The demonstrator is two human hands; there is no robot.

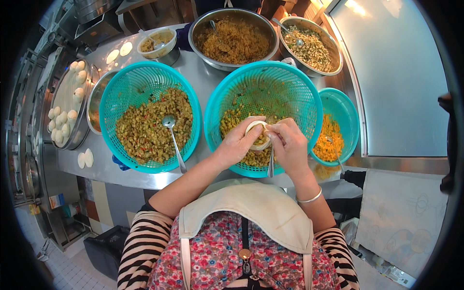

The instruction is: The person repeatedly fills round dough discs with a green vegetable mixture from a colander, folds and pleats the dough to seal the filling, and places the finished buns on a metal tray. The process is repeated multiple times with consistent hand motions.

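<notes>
Over the right-hand turquoise plastic basket [214, 108], which holds chopped filling, my left hand [237, 139] cups a round dough wrapper [260, 146] with filling inside. The fingers of my right hand [290, 145] pinch the wrapper's right upper edge. Below my hands, a metal spoon [271, 163] leans in that basket, its handle pointing toward me. To the left stands another turquoise basket [105, 105] of chopped filling, with a spoon [174, 141] resting in it. The underside of the wrapper is partly hidden by my left hand.
Steel bowls of brown filling [235, 40] and pale chopped filling [311, 50] stand at the back, beside a plastic tub [159, 47]. A smaller turquoise basket [355, 127] holds orange shreds at right. Filled buns sit on a round steamer [69, 105] at left; flat dough pieces [85, 158] lie nearby.
</notes>
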